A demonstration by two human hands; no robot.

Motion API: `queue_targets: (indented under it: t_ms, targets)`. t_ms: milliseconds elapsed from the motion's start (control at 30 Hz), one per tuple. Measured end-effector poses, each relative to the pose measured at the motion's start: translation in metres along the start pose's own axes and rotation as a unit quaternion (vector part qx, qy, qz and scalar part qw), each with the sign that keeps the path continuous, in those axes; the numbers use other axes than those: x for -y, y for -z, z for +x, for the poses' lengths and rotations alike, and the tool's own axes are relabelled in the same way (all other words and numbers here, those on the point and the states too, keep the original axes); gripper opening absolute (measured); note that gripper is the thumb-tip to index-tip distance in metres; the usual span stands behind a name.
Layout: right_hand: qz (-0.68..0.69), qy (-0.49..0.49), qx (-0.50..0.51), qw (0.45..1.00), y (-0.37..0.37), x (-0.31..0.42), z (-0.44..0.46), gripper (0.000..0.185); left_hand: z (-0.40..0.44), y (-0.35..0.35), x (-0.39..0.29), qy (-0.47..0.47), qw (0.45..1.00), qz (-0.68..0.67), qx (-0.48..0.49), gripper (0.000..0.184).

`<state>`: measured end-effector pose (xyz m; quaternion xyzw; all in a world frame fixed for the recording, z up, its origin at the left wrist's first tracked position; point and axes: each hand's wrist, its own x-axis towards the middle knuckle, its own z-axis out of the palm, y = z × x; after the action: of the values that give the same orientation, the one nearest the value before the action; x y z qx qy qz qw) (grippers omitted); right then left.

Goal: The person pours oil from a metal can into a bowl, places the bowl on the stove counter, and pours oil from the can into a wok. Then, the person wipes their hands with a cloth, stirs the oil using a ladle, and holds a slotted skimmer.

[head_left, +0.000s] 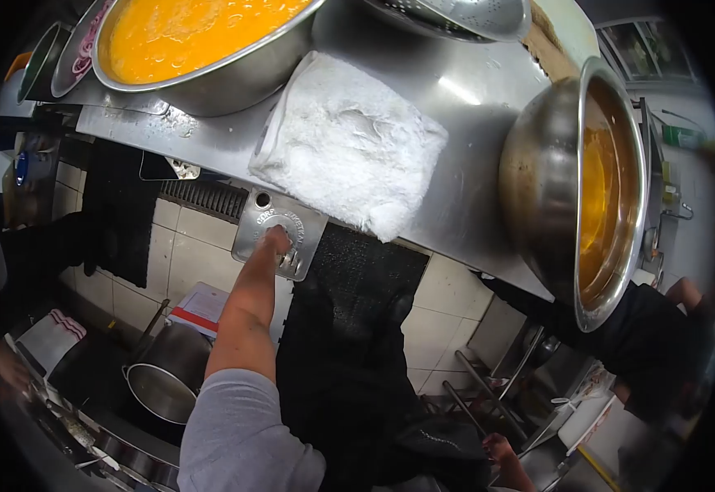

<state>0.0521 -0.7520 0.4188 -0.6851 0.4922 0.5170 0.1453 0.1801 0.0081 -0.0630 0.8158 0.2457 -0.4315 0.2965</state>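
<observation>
Your left hand (277,238) appears closed around the middle of the embossed steel plate (308,226), left of the frame's centre, probably because a central hold balances it. The plate sits directly under those fingers, just beyond the worktop's (464,197) edge in view, and well apart from what looks like your right hand (500,450), lower right; you cannot tell whether that one grips the rod beside it. The folded white cloth (349,143) lies flat at upper centre, likely for handy reach.
</observation>
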Motion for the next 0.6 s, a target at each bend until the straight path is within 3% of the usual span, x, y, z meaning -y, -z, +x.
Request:
queue_targets:
  t_ms: [67,133,167,200,233,300,333,367,400,433,467,500,533,600]
  targets:
    - [-0.029,0.007,0.0,1.0,0.004,0.018,-0.009,0.014,-0.021,0.0,-0.005,-0.003,0.999,0.019,0.032,0.05]
    - [-0.029,0.08,0.064,0.994,0.013,0.033,0.005,0.012,-0.045,-0.019,-0.002,-0.078,0.978,0.035,-0.193,0.056]
    - [-0.007,0.136,0.122,0.983,0.024,0.034,0.017,0.012,-0.077,-0.012,-0.01,-0.107,0.968,0.006,-0.227,0.055]
    - [0.004,0.138,0.114,0.984,0.026,0.044,0.022,0.012,-0.109,-0.003,-0.019,-0.139,0.955,-0.024,-0.262,0.055]
    - [0.014,0.141,0.107,0.984,0.033,0.065,0.031,0.012,-0.132,0.005,-0.023,-0.155,0.958,-0.055,-0.236,0.054]
    - [0.1,0.273,0.155,0.944,0.05,0.103,0.045,0.015,-0.186,0.018,-0.04,-0.186,0.958,-0.115,-0.186,0.047]
    - [0.105,0.274,0.124,0.948,0.057,0.14,0.031,0.025,-0.216,0.036,-0.055,-0.202,0.954,-0.143,-0.168,0.042]
    - [0.054,0.36,0.043,0.93,0.06,0.181,-0.001,0.033,-0.243,0.05,-0.069,-0.211,0.951,-0.137,-0.179,0.042]
    - [0.124,0.378,0.04,0.916,0.068,0.222,-0.037,0.034,-0.271,0.061,-0.084,-0.218,0.938,-0.226,-0.149,0.033]
    - [0.067,0.472,0.007,0.879,0.075,0.261,-0.081,0.038,-0.296,0.076,-0.1,-0.223,0.916,-0.313,-0.118,0.026]
    - [0.026,0.585,0.02,0.81,0.088,0.294,-0.118,0.03,-0.325,0.095,-0.121,-0.229,0.915,-0.308,-0.127,0.026]
    - [-0.001,0.63,-0.035,0.776,0.099,0.325,-0.14,0.017,-0.357,0.111,-0.145,-0.237,0.897,-0.343,-0.145,0.021]
    - [0.022,0.637,-0.043,0.77,0.102,0.353,-0.188,0.007,-0.382,0.123,-0.166,-0.243,0.879,-0.377,-0.164,0.016]
    - [0.052,0.66,-0.043,0.748,0.116,0.4,-0.232,0.008,-0.416,0.139,-0.21,-0.257,0.856,-0.415,-0.169,0.016]
